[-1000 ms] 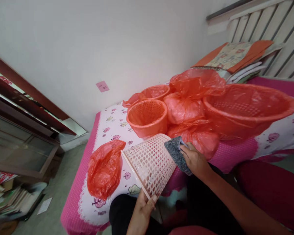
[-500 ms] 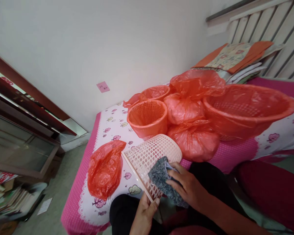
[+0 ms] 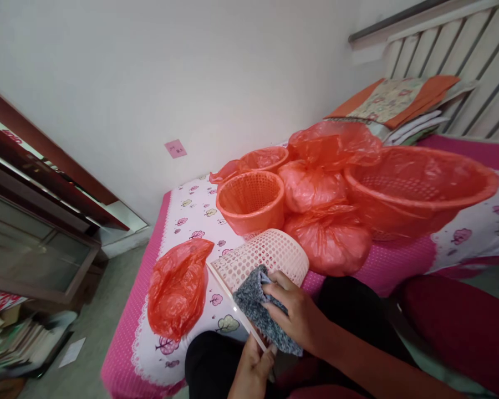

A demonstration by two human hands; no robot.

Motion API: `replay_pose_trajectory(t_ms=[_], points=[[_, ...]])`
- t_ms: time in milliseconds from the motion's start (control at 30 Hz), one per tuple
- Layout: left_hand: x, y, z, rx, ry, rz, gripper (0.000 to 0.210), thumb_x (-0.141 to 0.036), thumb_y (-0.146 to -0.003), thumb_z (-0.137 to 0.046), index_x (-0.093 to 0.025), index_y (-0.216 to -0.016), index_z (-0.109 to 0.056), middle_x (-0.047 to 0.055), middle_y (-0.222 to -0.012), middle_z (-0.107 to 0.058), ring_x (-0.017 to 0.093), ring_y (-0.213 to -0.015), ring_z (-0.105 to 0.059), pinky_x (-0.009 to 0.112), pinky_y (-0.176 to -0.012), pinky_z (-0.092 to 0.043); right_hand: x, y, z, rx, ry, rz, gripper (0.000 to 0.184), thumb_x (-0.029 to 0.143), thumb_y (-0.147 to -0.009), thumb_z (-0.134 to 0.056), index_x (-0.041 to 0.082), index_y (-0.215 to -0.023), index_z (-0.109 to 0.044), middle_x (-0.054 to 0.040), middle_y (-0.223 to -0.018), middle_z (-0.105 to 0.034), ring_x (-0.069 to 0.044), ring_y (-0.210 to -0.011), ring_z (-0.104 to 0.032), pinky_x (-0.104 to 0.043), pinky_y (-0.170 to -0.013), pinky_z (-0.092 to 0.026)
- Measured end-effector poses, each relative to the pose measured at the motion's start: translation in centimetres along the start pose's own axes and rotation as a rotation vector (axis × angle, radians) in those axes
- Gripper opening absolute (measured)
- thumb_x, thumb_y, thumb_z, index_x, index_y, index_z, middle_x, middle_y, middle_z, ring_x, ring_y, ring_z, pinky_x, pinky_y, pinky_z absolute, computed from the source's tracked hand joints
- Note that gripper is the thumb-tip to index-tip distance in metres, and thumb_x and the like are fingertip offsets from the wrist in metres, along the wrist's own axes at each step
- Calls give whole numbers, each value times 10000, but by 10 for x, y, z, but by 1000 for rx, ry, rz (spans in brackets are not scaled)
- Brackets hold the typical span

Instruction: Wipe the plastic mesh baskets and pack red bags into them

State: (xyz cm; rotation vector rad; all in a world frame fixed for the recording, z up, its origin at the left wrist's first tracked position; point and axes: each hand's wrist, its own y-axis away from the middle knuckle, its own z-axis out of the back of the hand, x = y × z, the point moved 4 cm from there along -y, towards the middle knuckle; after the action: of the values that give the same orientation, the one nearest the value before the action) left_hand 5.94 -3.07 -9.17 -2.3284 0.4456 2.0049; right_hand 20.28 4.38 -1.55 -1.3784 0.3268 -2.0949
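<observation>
A cream perforated plastic basket point(image 3: 274, 249) lies on its side over the bed's edge, its rim facing left. My left hand point(image 3: 253, 363) grips the near end of that rim, thumb on one side and fingers beneath. In my right hand point(image 3: 293, 310) is a grey fuzzy cloth point(image 3: 253, 299), pressed against the basket's side close to the rim. The cloth hides part of the holes. Left of the basket lies a crumpled red plastic bag point(image 3: 178, 288). Behind it stands a small orange basket point(image 3: 251, 199) lined with a red bag.
Knotted red bags point(image 3: 330, 238) sit right of the cream basket, beside a large lined orange basket point(image 3: 419, 191). Folded bedding point(image 3: 395, 102) is stacked at the back right. A maroon stool seat point(image 3: 457, 327) is at the right; a glass-fronted cabinet door point(image 3: 37, 249) stands at the left.
My right hand has slid the cloth leftward across the basket towards its rim. My left hand keeps its grip and has shifted slightly right.
</observation>
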Motion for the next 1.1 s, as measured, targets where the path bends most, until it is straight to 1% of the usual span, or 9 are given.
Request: replay_pose_trajectory(t_ms=[133,233,333,567,633,733,833,1000,1100], points=[[8,0,1,20,-16,11,627,-448,-943,-677,-223,-1514,-548,130,-1507,-601,360,-1495,-425,549,-1273,-251,3,-10,0,-22,5,7,224,39,-917,-568,232,-1026,-604,-52,-1057,-581,-196,-992,-632,-321,-900,-547],[12,1,3,24,-43,29,636,-462,-942,-679,-219,-1515,-549,126,-1578,-534,362,-1525,-385,538,-1292,-209,1,-14,-2,-25,46,13,228,28,-910,-557,230,-1008,-598,-60,-1066,-580,-203,-997,-634,-329,-897,-552],[17,2,4,38,-51,25,636,-460,-952,-668,-225,-1528,-537,120,-1602,-507,356,-1539,-363,523,-1296,-208,-4,-18,-1,-38,101,17,219,26,-911,-548,222,-999,-589,-72,-1075,-588,-215,-1005,-637,-341,-893,-559],[23,1,6,37,-82,39,690,-522,-929,-675,-206,-1527,-542,154,-1526,-583,383,-1523,-382,565,-1293,-182,-18,-24,8,-89,215,6,214,69,-953,-514,221,-1068,-611,-87,-1094,-618,-228,-1003,-649,-357,-872,-573],[21,1,4,35,-63,42,687,-531,-910,-693,-208,-1504,-571,151,-1499,-609,384,-1521,-388,557,-1297,-174,-26,-26,11,-98,242,-13,208,88,-961,-515,223,-1081,-619,-88,-1103,-623,-231,-1017,-652,-361,-888,-573],[16,3,0,-12,-21,50,673,-514,-883,-723,-201,-1468,-611,153,-1462,-640,390,-1512,-402,549,-1299,-167,-42,-31,19,-126,301,-50,178,133,-987,-507,217,-1079,-633,-96,-1104,-629,-241,-1026,-651,-381,-908,-569],[11,5,-4,-55,-7,60,680,-496,-880,-730,-197,-1477,-602,156,-1457,-644,388,-1517,-396,550,-1301,-154,-61,-36,30,-159,362,-88,177,168,-1001,-495,210,-1087,-645,-102,-1093,-622,-253,-1034,-648,-393,-915,-563],[10,7,-7,-58,-14,73,708,-502,-869,-743,-205,-1492,-585,155,-1464,-639,386,-1529,-377,553,-1303,-147,-94,-35,48,-188,436,-197,166,228,-1014,-494,216,-1076,-648,-77,-1030,-598,-227,-902,-650,-348,-814,-555],[10,8,-6,-56,-39,65,713,-518,-871,-738,-194,-1488,-588,166,-1471,-631,390,-1532,-369,557,-1302,-142,-109,-32,56,-203,471,-242,184,241,-1013,-486,212,-1090,-650,-85,-1036,-599,-233,-906,-647,-342,-788,-544]])
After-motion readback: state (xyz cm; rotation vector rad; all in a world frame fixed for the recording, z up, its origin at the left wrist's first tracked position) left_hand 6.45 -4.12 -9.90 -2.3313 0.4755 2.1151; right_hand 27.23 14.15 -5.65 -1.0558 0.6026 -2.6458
